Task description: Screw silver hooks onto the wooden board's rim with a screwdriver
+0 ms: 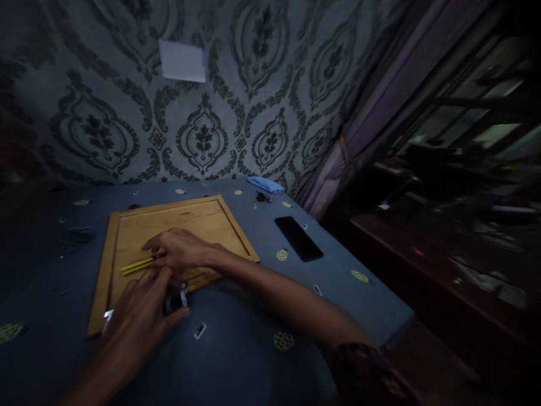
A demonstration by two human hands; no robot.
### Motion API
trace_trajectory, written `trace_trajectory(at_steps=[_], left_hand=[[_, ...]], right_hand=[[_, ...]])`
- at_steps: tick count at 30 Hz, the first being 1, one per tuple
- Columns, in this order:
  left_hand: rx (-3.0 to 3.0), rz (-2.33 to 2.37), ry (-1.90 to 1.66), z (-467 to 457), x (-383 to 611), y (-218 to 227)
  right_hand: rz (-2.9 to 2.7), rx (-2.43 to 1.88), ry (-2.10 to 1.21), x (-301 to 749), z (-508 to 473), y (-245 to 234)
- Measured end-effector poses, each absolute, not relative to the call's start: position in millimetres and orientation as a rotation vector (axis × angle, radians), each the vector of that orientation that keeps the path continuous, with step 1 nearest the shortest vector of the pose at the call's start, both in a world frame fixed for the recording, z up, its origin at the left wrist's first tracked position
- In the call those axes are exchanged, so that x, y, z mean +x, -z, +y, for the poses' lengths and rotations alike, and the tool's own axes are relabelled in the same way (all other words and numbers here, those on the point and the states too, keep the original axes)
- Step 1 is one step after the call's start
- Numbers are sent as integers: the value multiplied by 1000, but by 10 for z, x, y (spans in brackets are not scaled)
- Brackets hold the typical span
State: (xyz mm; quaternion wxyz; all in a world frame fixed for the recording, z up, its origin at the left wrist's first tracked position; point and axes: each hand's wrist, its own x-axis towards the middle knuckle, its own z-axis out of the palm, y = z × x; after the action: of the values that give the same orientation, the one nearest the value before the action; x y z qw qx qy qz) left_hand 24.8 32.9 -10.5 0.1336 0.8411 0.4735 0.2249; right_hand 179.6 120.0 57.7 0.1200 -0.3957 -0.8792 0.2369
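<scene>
A wooden board with a grooved border lies on the table. On it rests a slim yellow stick with a dark line along it, perhaps a pencil or a pair of them. My right hand reaches across from the right, its fingers curled at the stick's right end. Just in front, my left hand bends over the board's near edge. Between its thumb and fingers shows a dark object with a pale, shiny rim, mostly hidden. A bright metallic bit peeks out on that hand's left side.
A blue patterned cloth covers the table. Right of the board lie a black phone, a small dark item and a folded blue cloth. Dark cord-like stuff lies at left. A papered wall stands behind.
</scene>
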Motion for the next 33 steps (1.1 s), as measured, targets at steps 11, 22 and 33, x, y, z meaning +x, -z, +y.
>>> trace_trajectory(at_steps=[11, 22, 33], left_hand=[[2320, 1394, -523, 259, 287, -94], [2270, 1437, -437, 221, 341, -254], [2272, 1435, -444, 223, 333, -224]], right_hand=[[-2365, -1146, -656, 1941, 1201, -427], [-1549, -954, -794, 2524, 675, -511], [-1394, -946, -678, 2388, 248, -672]])
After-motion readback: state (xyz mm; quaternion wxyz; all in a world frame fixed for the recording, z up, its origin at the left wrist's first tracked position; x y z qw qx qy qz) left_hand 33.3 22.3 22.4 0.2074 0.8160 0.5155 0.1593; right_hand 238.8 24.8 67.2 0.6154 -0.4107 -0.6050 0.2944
